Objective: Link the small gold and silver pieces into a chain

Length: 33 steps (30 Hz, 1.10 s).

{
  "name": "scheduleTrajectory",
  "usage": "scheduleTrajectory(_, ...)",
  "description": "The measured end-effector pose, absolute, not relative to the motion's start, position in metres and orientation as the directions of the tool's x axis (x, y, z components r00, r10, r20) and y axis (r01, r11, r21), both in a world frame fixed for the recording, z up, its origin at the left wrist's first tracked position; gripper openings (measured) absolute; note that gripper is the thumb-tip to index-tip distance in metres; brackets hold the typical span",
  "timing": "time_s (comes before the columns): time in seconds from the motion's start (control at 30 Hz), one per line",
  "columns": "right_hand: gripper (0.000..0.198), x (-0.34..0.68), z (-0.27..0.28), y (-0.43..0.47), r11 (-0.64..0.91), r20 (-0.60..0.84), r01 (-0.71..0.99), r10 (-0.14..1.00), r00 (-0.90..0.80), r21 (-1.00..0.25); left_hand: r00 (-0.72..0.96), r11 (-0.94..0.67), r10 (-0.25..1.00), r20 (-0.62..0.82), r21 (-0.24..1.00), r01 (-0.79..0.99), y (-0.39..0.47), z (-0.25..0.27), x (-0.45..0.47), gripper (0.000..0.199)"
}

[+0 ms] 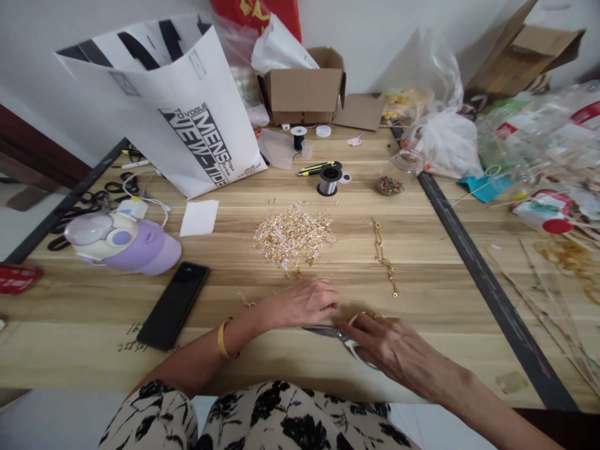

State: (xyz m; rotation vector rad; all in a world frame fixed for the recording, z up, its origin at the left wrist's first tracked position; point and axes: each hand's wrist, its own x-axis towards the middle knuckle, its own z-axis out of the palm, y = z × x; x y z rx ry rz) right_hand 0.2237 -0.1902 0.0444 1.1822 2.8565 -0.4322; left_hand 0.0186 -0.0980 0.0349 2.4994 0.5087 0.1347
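My right hand (398,350) is closed around the white handles of a pair of scissors (325,331), low over the front of the table. The blades point left, just below my left hand (309,300). The fingers of that hand are curled in and pressed together; whatever they may hold is hidden. Beyond it lies a loose pile of small gold and silver jewellery pieces (295,234). A gold chain (384,259) stretches across the wood to the right of the pile. Another short piece of chain (246,300) rests to the left of my left hand.
A black phone (173,306) and a purple bottle (129,244) lie at the left, near a white paper bag (187,112). Behind the pile are a wire spool (329,180), a cutter knife (316,167) and a cardboard box (304,90). A jar (398,174) stands right.
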Motion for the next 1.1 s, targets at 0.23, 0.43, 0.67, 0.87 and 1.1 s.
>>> scheduleTrajectory(0.23, 0.03, 0.217, 0.043, -0.193, 0.667, -0.127, 0.727, 0.717, -0.686, -0.165, 0.83, -0.751, 0.558, 0.03, 0.444, 0.489, -0.079, 0.034, 0.007, 0.015)
scheduleTrajectory(0.43, 0.024, 0.213, 0.05, -0.193, 0.704, -0.102, 0.688, 0.682, -0.724, -0.177, 0.753, -0.71, 0.654, 0.077, 0.406, 0.575, -0.061, 0.046, -0.013, 0.014)
scheduleTrajectory(0.67, 0.014, 0.213, 0.06, -0.171, 0.743, -0.073, 0.657, 0.654, -0.753, -0.127, 0.412, -0.431, 0.902, 0.127, 0.212, 0.877, -0.033, 0.042, -0.076, 0.015)
scheduleTrajectory(0.87, 0.012, 0.198, 0.05, -0.125, 0.731, -0.078, 0.674, 0.669, -0.739, -0.109, 0.262, -0.293, 0.938, 0.228, 0.113, 0.949, -0.027, 0.031, -0.112, 0.018)
scheduleTrajectory(1.1, 0.027, 0.176, 0.039, -0.097, 0.747, -0.054, 0.649, 0.649, -0.759, -0.144, 0.479, -0.503, 0.861, 0.17, 0.419, 0.756, -0.065, 0.043, -0.068, 0.012)
